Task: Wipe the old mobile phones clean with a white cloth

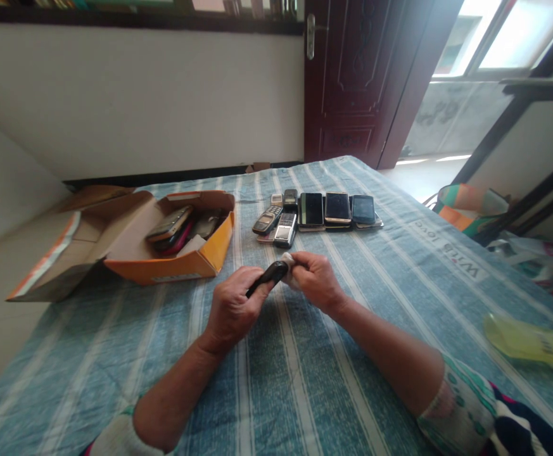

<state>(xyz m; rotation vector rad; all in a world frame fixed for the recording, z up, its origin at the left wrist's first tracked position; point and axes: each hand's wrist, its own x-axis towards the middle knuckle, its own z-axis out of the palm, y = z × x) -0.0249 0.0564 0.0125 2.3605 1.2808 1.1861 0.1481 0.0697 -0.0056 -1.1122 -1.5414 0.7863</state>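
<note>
My left hand is closed around a black mobile phone, held tilted above the bed with its far end pointing up and right. A white cloth is pinched in my right hand and touches that far end. Beyond my hands lie a silver keypad phone, a dark keypad phone and a small grey phone. To their right several touchscreen phones lie in a row, among them a black one, a gold-rimmed one and a smaller dark one.
An open orange cardboard box with several phones inside stands at the left, its lid folded outward. A yellow plastic bag lies at the right. The striped bedsheet spreads under everything. A dark red door is behind.
</note>
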